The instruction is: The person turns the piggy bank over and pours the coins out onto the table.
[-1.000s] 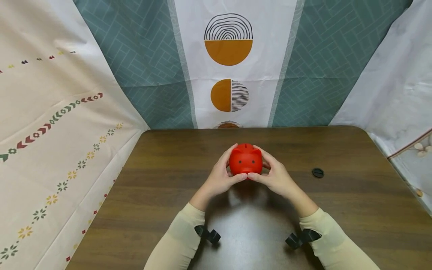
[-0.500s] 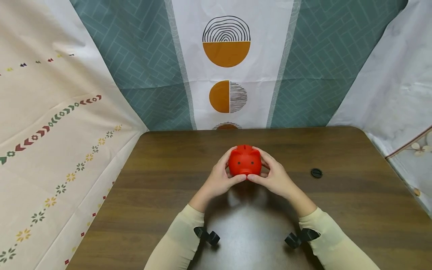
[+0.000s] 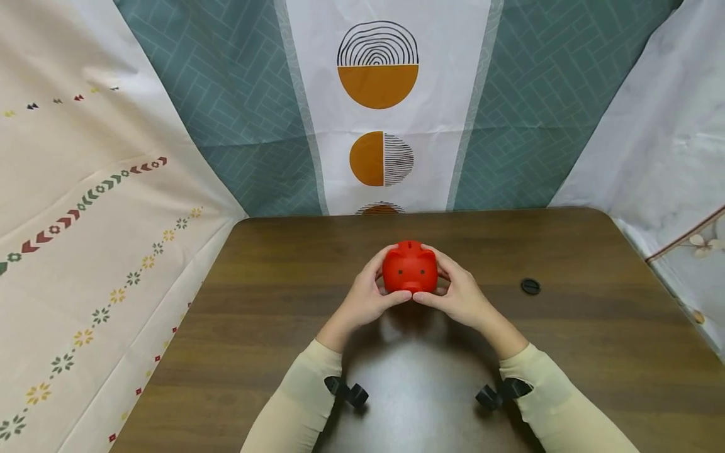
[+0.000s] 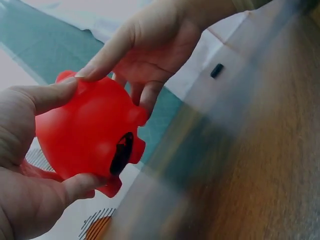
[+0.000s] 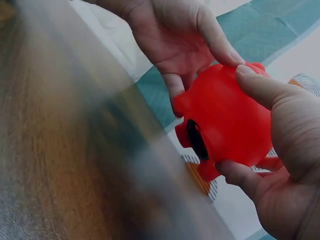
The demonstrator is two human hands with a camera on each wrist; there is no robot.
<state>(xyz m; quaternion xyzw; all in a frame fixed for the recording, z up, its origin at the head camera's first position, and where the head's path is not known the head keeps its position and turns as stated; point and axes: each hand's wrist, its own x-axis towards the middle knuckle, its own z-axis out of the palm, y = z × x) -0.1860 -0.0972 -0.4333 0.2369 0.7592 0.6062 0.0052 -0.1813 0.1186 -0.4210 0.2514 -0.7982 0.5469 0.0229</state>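
A red piggy bank (image 3: 410, 267) is gripped between both hands above the table, its face with two dark eyes toward the head camera and its coin slot on top. My left hand (image 3: 365, 301) holds its left side, thumb at the snout and fingers curled behind. The right hand (image 3: 460, 297) mirrors this on the other side, its thumb tip close to the left one. In the left wrist view a dark round opening (image 4: 121, 153) shows on the belly between the stubby feet. On the tabletop to the right lies a round black plug (image 3: 530, 286) with a bar across it.
The brown wooden table (image 3: 272, 296) ends at a back edge against a patterned teal and white curtain (image 3: 260, 126). Cream cloth (image 3: 113, 251) hangs on the left, pale cloth (image 3: 657, 151) on the right. Black wrist cameras (image 3: 357, 395) sit on both cuffs.
Both hands keep the same grip on the piggy bank. The whole head view shifts only slightly; nothing is picked up or let go.
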